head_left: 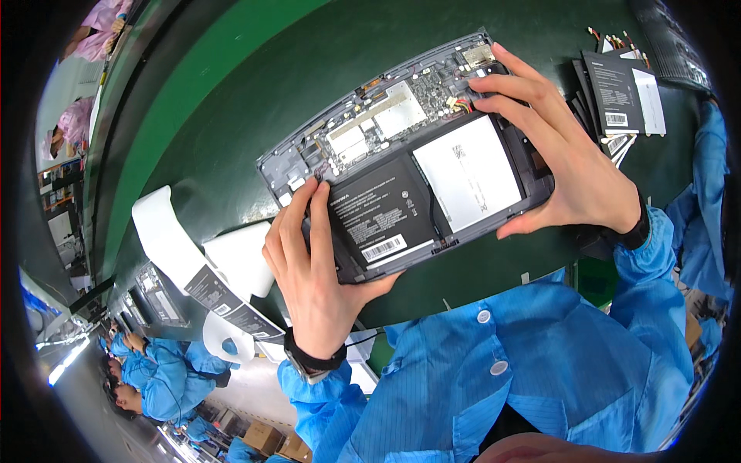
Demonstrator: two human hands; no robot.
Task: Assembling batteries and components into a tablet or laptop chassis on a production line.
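Mid-frame, tilted: open-backed oblong device (494, 221), dark grey shell, flat black battery (377, 210) inside; left hand (312, 270) and right hand (571, 166) grasp opposite ends, fingers bent.

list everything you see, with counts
open device: one, grey, between hands
circuit board: one, grey, device's far half
battery panels: two, black, white, device's near half
loose packs: several, black and white, right
label strips: count unclear, white and black, left
other devices: count unclear, grey, left
table: one, green, centre
co-workers: several, blue or pink clothing, left
boxes: at least two, brown, bottom left
coat: one, blue, bottom
left hand: one, bare, device's left
right hand: one, bare, device's right
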